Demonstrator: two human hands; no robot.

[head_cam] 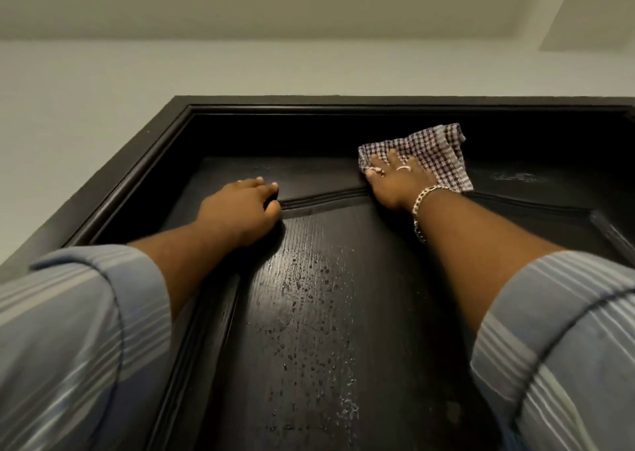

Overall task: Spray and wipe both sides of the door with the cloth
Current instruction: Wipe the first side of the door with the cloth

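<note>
A dark, almost black panelled door (316, 330) fills the lower view, seen from below looking up. Spray droplets bead down its centre panel. A purple-and-white checked cloth (436, 157) lies flat against the top rail of the door. My right hand (391, 182), wearing rings and a chain bracelet, presses the cloth to the door with spread fingers. My left hand (244, 206) rests against the door at the upper left of the panel, fingers bent at the moulding, holding nothing. No spray bottle is in view.
The dark door frame (144, 162) runs along the top and left of the door. A pale wall (86, 107) and ceiling lie beyond it. A smear of wet spray shows on the top rail at the right.
</note>
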